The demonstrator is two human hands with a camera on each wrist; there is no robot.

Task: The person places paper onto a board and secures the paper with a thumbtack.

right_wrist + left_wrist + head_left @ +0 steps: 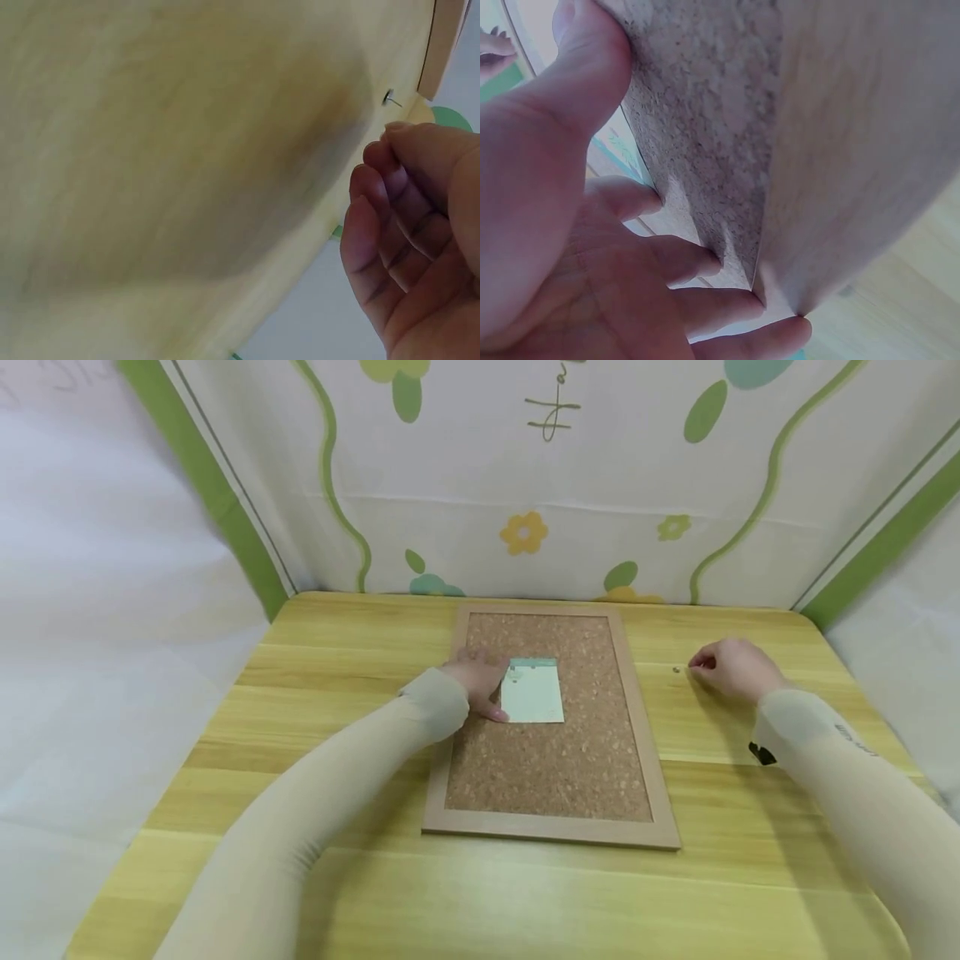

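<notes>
My left hand [480, 679] rests on the corkboard [555, 768] with its fingers spread. Its thumb touches the lower left corner of a pale green note paper [534, 697], which lies on the cork; the fingers reach over the board's left side. To the right of the board, my right hand [738, 668] is low over the table with its fingers curled and thumb tip against the index finger. A small metal thumbtack [388, 97] lies on the table just beyond those fingertips, its pin showing. Nothing shows clearly between the fingertips.
The corkboard's wooden frame [551, 828] lies flat on a wood-grain table [337, 693]. A white cloth with printed flowers [524, 533] hangs behind the table's far edge. White cloth sides [112, 652] stand to the left and right.
</notes>
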